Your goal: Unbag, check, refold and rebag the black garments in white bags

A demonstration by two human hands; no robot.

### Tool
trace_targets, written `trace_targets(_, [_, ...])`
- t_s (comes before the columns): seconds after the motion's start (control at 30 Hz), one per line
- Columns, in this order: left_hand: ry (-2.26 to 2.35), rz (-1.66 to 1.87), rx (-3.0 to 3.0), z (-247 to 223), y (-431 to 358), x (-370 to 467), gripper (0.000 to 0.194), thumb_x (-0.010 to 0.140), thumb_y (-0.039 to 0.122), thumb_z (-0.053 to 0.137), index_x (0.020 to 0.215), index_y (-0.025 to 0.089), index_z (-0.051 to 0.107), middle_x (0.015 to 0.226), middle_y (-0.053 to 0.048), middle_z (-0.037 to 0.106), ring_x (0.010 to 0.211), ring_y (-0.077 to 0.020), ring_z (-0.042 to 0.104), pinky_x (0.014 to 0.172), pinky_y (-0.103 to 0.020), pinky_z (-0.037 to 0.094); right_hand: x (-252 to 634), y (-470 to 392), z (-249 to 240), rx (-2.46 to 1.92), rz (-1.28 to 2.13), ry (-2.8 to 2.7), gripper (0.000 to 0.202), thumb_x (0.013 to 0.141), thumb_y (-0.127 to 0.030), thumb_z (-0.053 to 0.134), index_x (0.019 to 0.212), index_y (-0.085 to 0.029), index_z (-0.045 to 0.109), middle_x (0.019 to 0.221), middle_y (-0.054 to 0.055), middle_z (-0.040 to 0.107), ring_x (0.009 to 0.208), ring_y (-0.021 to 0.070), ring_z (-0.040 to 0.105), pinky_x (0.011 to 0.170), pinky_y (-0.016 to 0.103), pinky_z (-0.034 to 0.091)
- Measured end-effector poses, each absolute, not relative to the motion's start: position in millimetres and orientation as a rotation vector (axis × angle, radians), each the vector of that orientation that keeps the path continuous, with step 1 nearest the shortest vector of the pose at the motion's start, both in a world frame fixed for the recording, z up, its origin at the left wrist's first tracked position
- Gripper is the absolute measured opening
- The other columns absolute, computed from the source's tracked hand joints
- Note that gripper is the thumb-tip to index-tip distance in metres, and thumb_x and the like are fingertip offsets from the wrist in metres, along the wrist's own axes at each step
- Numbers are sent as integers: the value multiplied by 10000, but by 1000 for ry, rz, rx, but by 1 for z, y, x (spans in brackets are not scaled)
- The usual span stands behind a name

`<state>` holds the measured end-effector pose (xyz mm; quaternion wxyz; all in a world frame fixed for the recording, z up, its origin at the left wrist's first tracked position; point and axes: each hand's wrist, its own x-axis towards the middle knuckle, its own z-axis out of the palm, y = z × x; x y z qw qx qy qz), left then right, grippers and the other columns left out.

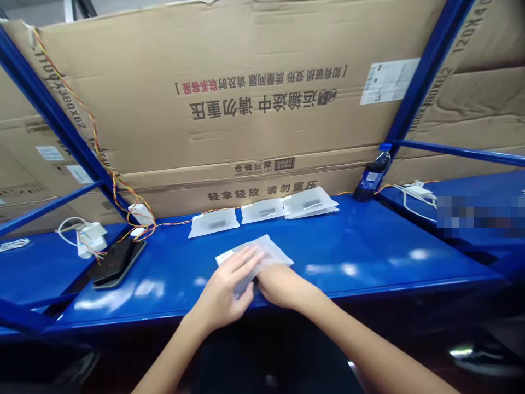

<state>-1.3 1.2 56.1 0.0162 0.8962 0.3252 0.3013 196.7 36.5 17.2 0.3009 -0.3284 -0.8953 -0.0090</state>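
Note:
A frosted translucent plastic bag with a small white label is near the front edge of the blue shelf. My left hand grips its near left side, fingers laid over the top and thumb underneath. Against the near right side of the bag is my right hand, bent at the wrist. Its fingers are hidden by the bag and my left hand; whether they are inside or under the bag I cannot make out. Behind lie similar frosted bags, each with a dark item inside, in a row along the cardboard.
A dark drink bottle with a blue cap stands at the back right. Phones lie at the left, near white adapters and red-yellow wires. Large cardboard boxes form the back; blue posts rise at both sides.

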Motion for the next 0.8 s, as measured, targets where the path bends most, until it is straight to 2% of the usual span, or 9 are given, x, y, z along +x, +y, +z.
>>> trace_targets(0.1, [1036, 970, 2974, 44, -22, -26, 579, 993, 161, 620, 1564, 189, 532, 1510, -155, 655, 1397, -308, 636, 1097, -471, 608, 219, 8, 24, -819, -23, -2361, 508, 931, -129, 660, 1438, -144, 628, 1228, 152, 776, 1079, 278, 751, 939, 403, 629])
trace_targets(0.2, [993, 1135, 3177, 30, -39, -37, 376, 1020, 70, 577, 1375, 150, 670, 1237, -124, 801, 1167, -266, 754, 960, -406, 649, 229, -18, 25, -607, -201, -2182, 354, 972, -86, 649, 1312, -173, 696, 1057, 95, 809, 958, 228, 757, 866, 355, 626])
trace_targets(0.27, [943, 1271, 3234, 23, -42, -34, 277, 1011, 47, 591, 1249, 117, 713, 1128, -120, 824, 1081, -266, 766, 923, -417, 643, 222, -29, 23, -549, -324, -2065, 212, 980, -101, 680, 1178, -146, 744, 894, 70, 797, 821, 207, 727, 749, 334, 597])
trace_targets(0.33, [916, 1407, 3206, 20, -41, -26, 205, 991, 39, 627, 1158, 105, 726, 1067, -128, 826, 1029, -268, 766, 909, -432, 631, 209, -34, 20, -544, -412, -1999, 138, 991, -107, 679, 1101, -99, 761, 863, 85, 793, 808, 209, 713, 719, 348, 567])
trace_targets(0.47, [996, 1536, 3081, 25, -40, -11, 184, 969, -1, 635, 1084, 112, 724, 983, -121, 830, 872, -228, 759, 799, -389, 571, 193, -27, 20, -457, -510, -1974, 228, 1023, -44, 567, 1022, -107, 786, 914, 88, 813, 878, 197, 717, 732, 343, 545])
trace_targets(0.57, [1066, 1548, 3094, 32, -45, -15, 195, 981, -19, 608, 1069, 110, 725, 953, -109, 837, 811, -212, 753, 783, -380, 501, 215, -10, 21, -420, -570, -2009, 215, 1022, -51, 582, 1011, -116, 786, 930, 89, 815, 897, 198, 717, 734, 341, 536])
trace_targets(0.67, [1184, 1601, 3056, 35, -52, -24, 185, 973, -23, 634, 1056, 113, 728, 921, -102, 839, 814, -218, 753, 817, -391, 470, 259, 10, 18, -542, -620, -1986, 170, 979, -51, 669, 1093, -128, 769, 946, 99, 817, 910, 220, 719, 757, 362, 538])
trace_targets(0.73, [1254, 1628, 3000, 32, -55, -28, 189, 958, -21, 660, 1048, 130, 731, 908, -91, 839, 805, -217, 745, 814, -388, 466, 282, 17, 17, -668, -630, -1999, 241, 965, -28, 667, 1152, -153, 755, 955, 90, 818, 913, 229, 721, 783, 375, 555])
trace_targets(0.8, [1257, 1645, 2961, 28, -55, -28, 208, 946, -17, 672, 1058, 147, 734, 912, -81, 840, 786, -214, 738, 790, -377, 473, 288, 16, 18, -773, -618, -2050, 286, 975, -55, 654, 1227, -165, 736, 1055, 111, 821, 1012, 256, 729, 861, 410, 585])
